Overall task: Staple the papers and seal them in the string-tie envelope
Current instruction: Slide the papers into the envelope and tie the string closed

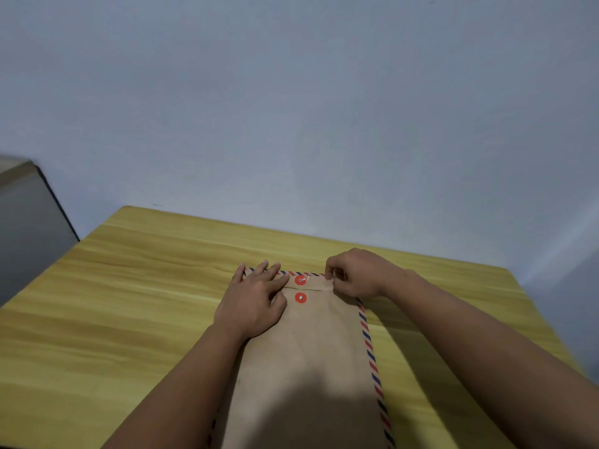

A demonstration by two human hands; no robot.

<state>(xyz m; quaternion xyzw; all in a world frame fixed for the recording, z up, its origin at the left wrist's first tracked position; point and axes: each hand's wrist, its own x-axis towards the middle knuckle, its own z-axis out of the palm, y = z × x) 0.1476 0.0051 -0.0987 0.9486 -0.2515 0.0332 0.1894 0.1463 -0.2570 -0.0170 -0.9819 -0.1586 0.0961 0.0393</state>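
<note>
A brown string-tie envelope (311,358) with a red and blue striped border lies flat on the wooden table (129,303), its flap folded down at the far end. Two red button discs sit there: the upper one (300,280) on the flap, the lower one (300,297) on the body. A thin white string (308,278) runs from the upper disc to the right. My left hand (256,299) presses flat on the envelope's far left corner, fingers straight. My right hand (353,273) pinches the string's end at the far right corner. No papers or stapler are visible.
A plain pale wall rises right behind the table's far edge. A grey box-like object (26,222) stands off the table's left side. Bare tabletop shows on both sides of the envelope.
</note>
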